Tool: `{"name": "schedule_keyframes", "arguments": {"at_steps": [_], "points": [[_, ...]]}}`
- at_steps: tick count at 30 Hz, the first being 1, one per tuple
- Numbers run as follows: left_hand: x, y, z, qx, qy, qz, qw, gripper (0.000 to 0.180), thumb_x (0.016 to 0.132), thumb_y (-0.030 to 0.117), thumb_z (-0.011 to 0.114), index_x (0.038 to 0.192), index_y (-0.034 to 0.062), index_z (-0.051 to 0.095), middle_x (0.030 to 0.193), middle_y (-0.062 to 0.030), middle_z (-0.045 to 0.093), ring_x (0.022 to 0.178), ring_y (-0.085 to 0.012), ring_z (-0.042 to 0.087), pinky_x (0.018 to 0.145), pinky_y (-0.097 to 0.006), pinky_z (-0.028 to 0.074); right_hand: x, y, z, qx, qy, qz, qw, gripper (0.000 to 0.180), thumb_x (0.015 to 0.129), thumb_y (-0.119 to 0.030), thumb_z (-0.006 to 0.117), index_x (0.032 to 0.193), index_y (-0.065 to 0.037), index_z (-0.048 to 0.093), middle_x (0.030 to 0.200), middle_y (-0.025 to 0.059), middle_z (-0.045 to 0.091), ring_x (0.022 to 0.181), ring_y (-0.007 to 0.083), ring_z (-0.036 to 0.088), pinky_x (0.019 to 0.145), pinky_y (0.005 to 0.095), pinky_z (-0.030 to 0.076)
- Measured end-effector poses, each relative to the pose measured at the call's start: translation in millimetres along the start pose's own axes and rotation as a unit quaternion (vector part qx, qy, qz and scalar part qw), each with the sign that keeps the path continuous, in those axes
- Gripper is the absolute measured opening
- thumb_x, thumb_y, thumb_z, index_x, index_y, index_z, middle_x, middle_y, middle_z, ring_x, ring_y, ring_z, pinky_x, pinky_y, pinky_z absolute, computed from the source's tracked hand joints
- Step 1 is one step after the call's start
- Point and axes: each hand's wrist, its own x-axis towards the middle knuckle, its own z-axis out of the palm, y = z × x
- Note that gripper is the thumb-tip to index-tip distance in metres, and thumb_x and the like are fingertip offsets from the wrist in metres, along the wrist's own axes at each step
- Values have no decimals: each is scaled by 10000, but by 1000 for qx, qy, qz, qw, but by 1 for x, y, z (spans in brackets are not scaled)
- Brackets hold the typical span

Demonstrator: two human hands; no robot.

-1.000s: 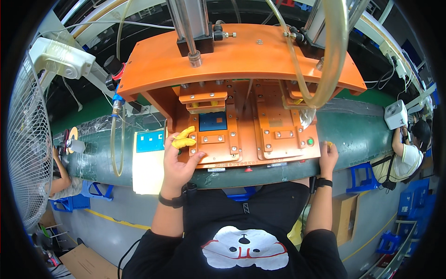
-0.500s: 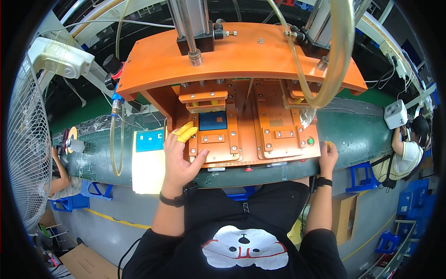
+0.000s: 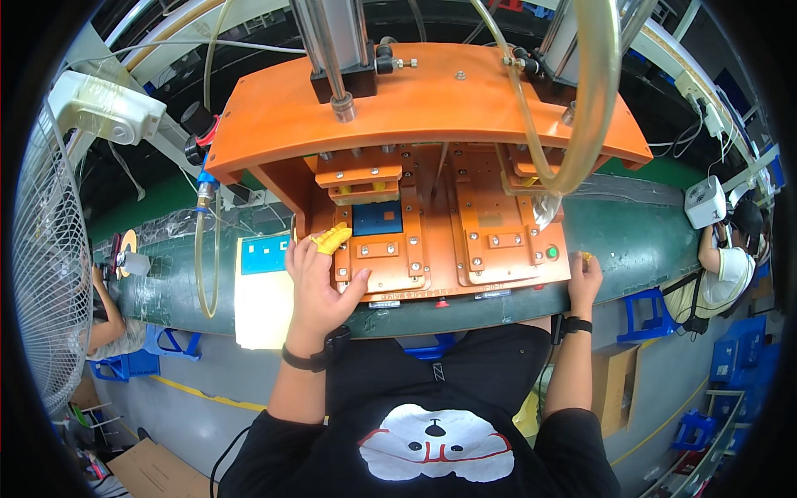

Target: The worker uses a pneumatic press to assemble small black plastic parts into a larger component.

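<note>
A worker in a black shirt (image 3: 324, 456) keeps the left hand (image 3: 320, 286) at the left front corner of an orange press (image 3: 423, 95), its grip wide, thumb set apart and no loose part held. The right hand (image 3: 585, 280) stays at the opposite corner, fingers curled; whether its grip holds anything cannot be told. The left hand's yellow-covered fingers, spread a second earlier, have drawn together beside the left fixture (image 3: 390, 270). The blue plate (image 3: 369, 222) lies untouched in that fixture, apparently seated and needing no adjustment. A second blue plate (image 3: 262, 256) rests on pale paper (image 3: 264, 307) atop the green counter (image 3: 166, 290). Farther back, an upper block (image 3: 359, 173) hangs raised above the fixture.
</note>
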Motion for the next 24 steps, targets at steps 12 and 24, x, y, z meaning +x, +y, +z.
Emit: {"name": "schedule_keyframes", "arguments": {"at_steps": [12,24], "points": [[2,-7,-6,109,-37,42,992,545,814,292,759,1285,38,652,1225,-138,643,1241,-373,482,1120,-533,258,1,1,1,-20,6,-23,1000,272,991,-234,675,912,26,681,711,107,615,639,178,530,618,352,451],[-3,-6,-1,97,10,76,992,515,828,233,714,1287,13,636,1290,-156,627,1213,-390,489,1079,-523,307,-2,-4,3,-20,8,-21,1000,268,977,-204,677,832,18,637,738,146,585,642,303,558,614,413,446]]}}
